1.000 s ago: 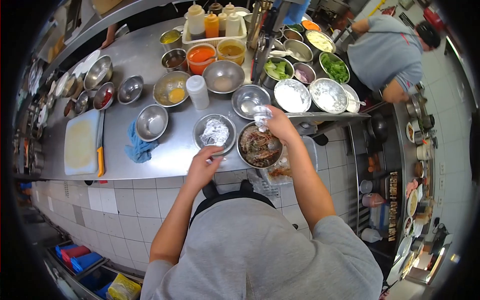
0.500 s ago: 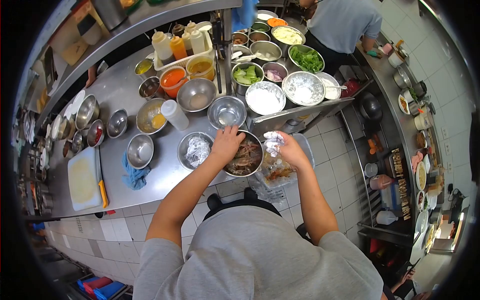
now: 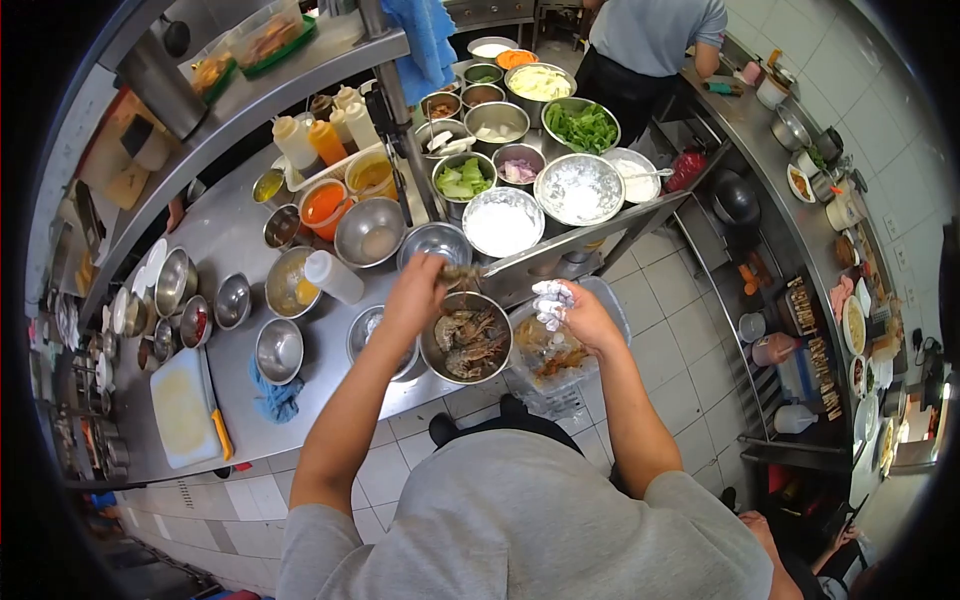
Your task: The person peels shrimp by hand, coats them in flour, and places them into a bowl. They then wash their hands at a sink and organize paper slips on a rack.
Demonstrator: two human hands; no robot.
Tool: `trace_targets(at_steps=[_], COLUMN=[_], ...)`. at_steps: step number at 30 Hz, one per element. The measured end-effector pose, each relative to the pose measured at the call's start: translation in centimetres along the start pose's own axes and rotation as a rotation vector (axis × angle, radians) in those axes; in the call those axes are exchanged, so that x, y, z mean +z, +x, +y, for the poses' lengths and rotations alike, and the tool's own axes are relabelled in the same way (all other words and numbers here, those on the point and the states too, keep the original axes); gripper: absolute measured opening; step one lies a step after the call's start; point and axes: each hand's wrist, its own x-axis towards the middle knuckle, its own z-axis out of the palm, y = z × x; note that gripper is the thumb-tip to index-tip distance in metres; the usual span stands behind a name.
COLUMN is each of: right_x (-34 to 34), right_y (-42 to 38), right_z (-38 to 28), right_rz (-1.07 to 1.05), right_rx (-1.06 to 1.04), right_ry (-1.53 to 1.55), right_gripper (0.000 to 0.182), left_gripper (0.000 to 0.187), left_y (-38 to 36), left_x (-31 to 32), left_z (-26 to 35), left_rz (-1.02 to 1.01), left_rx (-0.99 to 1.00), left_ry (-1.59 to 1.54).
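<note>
A steel bowl of raw prawns (image 3: pixel 466 339) sits at the front edge of the steel counter (image 3: pixel 235 235). My left hand (image 3: pixel 418 290) is raised above the bowl's far rim and pinches a prawn (image 3: pixel 462 273). My right hand (image 3: pixel 583 314) is closed around a crumpled ball of foil (image 3: pixel 551 302), held off the counter over a clear plastic bag (image 3: pixel 556 362) with scraps in it. A second steel bowl lined with foil (image 3: pixel 368 331) lies just left of the prawn bowl, partly hidden by my left forearm.
Many steel bowls crowd the counter: flour (image 3: pixel 503 221), greens (image 3: pixel 582 126), sauces (image 3: pixel 324 203), squeeze bottles (image 3: pixel 310 141). A white cutting board (image 3: pixel 185 407) and blue cloth (image 3: pixel 273 398) lie left. Another person (image 3: pixel 655 35) stands at the far right by a side counter (image 3: pixel 800 220).
My left hand went from the foil-lined bowl into the prawn bowl and lifted a prawn out. My right hand carried the foil ball from above the prawns to over the bag.
</note>
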Motion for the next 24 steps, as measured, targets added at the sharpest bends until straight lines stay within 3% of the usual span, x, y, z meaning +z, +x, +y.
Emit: trace_targets(at_steps=[3, 7, 9, 14, 16, 18, 20, 21, 23, 24], right_x=[-1.0, -1.5, -1.3, -1.2, -1.4, 0.8, 1.5, 2.4, 4.1, 4.2], right_y=[-0.2, -1.6, -2.1, 0.6, 4.1, 7.0, 12.9, 15.3, 18.9, 20.1], right_z=[0.4, 0.2, -0.9, -2.8, -3.5, -6.8, -5.8, -6.0, -5.9, -4.8], right_rz=[0.039, 0.043, 0.048, 0.078, 0.092, 0.103, 0.102, 0.087, -0.163, -0.173], right_rx=[-0.059, -0.072, -0.055, -0.135, -0.246, -0.216, -0.200, -0.208, 0.116, 0.109], right_ry=[-0.036, 0.032, 0.035, -0.075, -0.403, -0.576, -0.903, -0.912, -1.508, -1.520], right_gripper=[0.030, 0.029, 0.029, 0.033, 0.035, 0.034, 0.030, 0.030, 0.045, 0.045], left_gripper=[0.032, 0.029, 0.037, 0.043, 0.042, 0.041, 0.036, 0.036, 0.033, 0.033], left_y=[6.1, 14.0, 16.7, 17.8, 16.8, 14.7, 12.0, 10.4, 6.5, 4.3], left_x=[-1.3, 2.2, 5.4, 9.5, 7.7, 4.7, 2.3, 1.1, -0.9, -1.6], left_z=[1.5, 1.9, 1.4, -0.1, -0.1, 0.5, 0.1, 0.0, -0.3, -0.6], left_rz=[0.039, -0.015, -0.283, -0.355, -0.134, -0.083, 0.138, 0.152, 0.159, 0.167], left_rx=[0.077, 0.185, 0.241, 0.237, 0.247, 0.172, 0.164, 0.154, -0.021, -0.065], left_ry=[-0.092, 0.012, 0.100, 0.166, 0.010, -0.056, -0.167, -0.163, -0.304, -0.345])
